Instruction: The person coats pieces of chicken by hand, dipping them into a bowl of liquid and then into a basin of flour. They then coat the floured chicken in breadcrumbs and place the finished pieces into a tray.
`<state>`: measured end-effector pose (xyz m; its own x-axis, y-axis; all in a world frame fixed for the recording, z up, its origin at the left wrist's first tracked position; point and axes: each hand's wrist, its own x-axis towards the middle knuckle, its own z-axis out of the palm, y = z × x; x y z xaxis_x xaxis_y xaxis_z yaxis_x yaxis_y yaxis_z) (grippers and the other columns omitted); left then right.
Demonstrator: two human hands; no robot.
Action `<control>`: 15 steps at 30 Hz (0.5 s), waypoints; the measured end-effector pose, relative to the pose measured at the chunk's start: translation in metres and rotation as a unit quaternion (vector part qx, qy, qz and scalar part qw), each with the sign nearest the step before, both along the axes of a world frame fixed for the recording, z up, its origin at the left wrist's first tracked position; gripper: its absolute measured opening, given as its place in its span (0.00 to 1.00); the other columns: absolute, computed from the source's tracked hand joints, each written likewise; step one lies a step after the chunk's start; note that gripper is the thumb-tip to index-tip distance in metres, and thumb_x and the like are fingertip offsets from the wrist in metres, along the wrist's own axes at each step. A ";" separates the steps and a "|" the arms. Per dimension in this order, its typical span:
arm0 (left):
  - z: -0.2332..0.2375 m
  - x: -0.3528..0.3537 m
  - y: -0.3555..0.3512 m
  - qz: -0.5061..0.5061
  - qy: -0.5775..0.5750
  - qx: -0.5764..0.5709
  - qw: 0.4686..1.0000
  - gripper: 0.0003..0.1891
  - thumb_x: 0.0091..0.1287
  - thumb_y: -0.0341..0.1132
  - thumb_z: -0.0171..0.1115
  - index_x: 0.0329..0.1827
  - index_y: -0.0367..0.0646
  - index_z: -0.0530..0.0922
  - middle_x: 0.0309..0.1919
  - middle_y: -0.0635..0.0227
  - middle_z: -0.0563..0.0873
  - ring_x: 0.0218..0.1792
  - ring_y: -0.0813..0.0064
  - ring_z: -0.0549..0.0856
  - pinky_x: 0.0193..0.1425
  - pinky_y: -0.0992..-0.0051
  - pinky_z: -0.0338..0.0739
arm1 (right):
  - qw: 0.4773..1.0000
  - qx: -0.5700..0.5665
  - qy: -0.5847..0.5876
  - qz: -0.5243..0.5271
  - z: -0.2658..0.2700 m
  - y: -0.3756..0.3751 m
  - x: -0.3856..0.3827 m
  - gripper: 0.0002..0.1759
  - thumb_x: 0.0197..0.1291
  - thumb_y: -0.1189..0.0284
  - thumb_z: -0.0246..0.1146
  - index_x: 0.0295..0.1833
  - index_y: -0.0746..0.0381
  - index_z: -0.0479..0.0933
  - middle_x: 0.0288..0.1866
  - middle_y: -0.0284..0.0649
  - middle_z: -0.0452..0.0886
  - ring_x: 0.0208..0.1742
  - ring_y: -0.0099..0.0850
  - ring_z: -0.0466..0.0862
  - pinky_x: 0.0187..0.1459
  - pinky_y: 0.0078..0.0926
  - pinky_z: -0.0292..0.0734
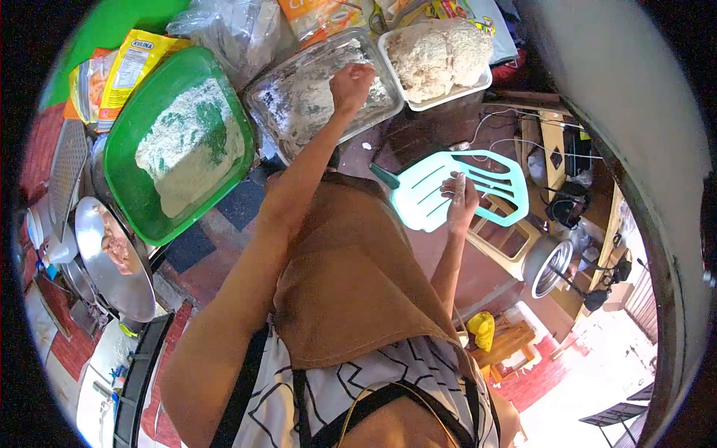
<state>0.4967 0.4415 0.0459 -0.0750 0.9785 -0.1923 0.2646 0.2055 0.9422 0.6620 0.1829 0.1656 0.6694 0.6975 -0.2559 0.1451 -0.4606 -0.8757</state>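
My left hand [352,87] is closed over a clear rectangular tray [272,131] dusted with flour; anything inside the fingers is hidden. Right of that tray, a white tray [482,81] bears a big heap of flour-coated pieces [441,60]. A green basin [119,175] on the left has loose white flour [183,138] in it. My right hand [461,198], its fingertips whitened with flour, hangs over a mint-green plastic chair [422,194]. Its fingers are loosely bent and apart, with nothing visible in them.
At far left, a metal bowl [138,287] contains raw meat pieces [116,243]. Yellow packets [142,71], a clear plastic bag [235,41] and an orange packet [317,19] lie behind the containers. White cables [515,142] and a metal pot [545,265] are on the right.
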 end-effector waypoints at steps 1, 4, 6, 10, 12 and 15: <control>-0.003 0.000 0.000 0.002 0.001 0.000 1.000 0.10 0.57 0.40 0.62 0.32 0.42 0.83 0.26 0.68 0.85 0.28 0.75 0.83 0.35 0.75 0.75 | 1.000 0.002 0.003 0.003 0.000 0.001 -0.001 0.21 0.71 0.60 0.51 0.45 0.69 0.77 0.29 0.38 0.79 0.29 0.24 0.79 0.30 0.21 0.75; 0.002 0.000 -0.001 -0.008 -0.154 -0.004 0.988 0.09 0.58 0.34 0.61 0.34 0.37 0.82 0.27 0.68 0.86 0.29 0.77 0.84 0.36 0.79 0.77 | 1.000 0.002 0.004 0.014 0.000 0.004 -0.004 0.22 0.71 0.59 0.51 0.45 0.69 0.77 0.29 0.39 0.80 0.28 0.24 0.79 0.30 0.21 0.75; 0.011 0.005 -0.004 0.010 -0.294 -0.032 0.955 0.12 0.54 0.34 0.66 0.36 0.33 0.81 0.28 0.64 0.86 0.29 0.76 0.84 0.37 0.77 0.78 | 1.000 0.001 -0.001 0.020 0.000 0.006 -0.005 0.24 0.70 0.57 0.51 0.46 0.70 0.77 0.29 0.39 0.80 0.28 0.24 0.80 0.30 0.20 0.75; 0.009 0.002 -0.009 0.041 -0.354 -0.055 0.933 0.11 0.54 0.31 0.64 0.36 0.32 0.81 0.27 0.63 0.86 0.25 0.78 0.84 0.30 0.79 0.78 | 1.000 0.004 0.005 0.019 0.000 0.008 -0.006 0.20 0.71 0.60 0.52 0.44 0.69 0.77 0.29 0.38 0.79 0.29 0.23 0.78 0.30 0.21 0.74; -0.009 -0.013 -0.018 0.051 -0.328 -0.076 0.940 0.10 0.55 0.32 0.64 0.35 0.34 0.82 0.26 0.65 0.86 0.24 0.79 0.84 0.30 0.79 0.77 | 1.000 0.002 0.002 0.018 0.001 0.007 -0.006 0.20 0.70 0.60 0.52 0.44 0.69 0.77 0.29 0.37 0.79 0.29 0.23 0.78 0.30 0.21 0.74; -0.027 -0.046 -0.031 0.060 -0.219 -0.127 0.965 0.10 0.55 0.35 0.64 0.33 0.37 0.83 0.23 0.66 0.85 0.24 0.79 0.83 0.29 0.79 0.77 | 1.000 0.008 0.014 0.017 0.003 0.007 -0.008 0.21 0.70 0.60 0.52 0.44 0.69 0.77 0.29 0.37 0.79 0.29 0.23 0.78 0.30 0.21 0.74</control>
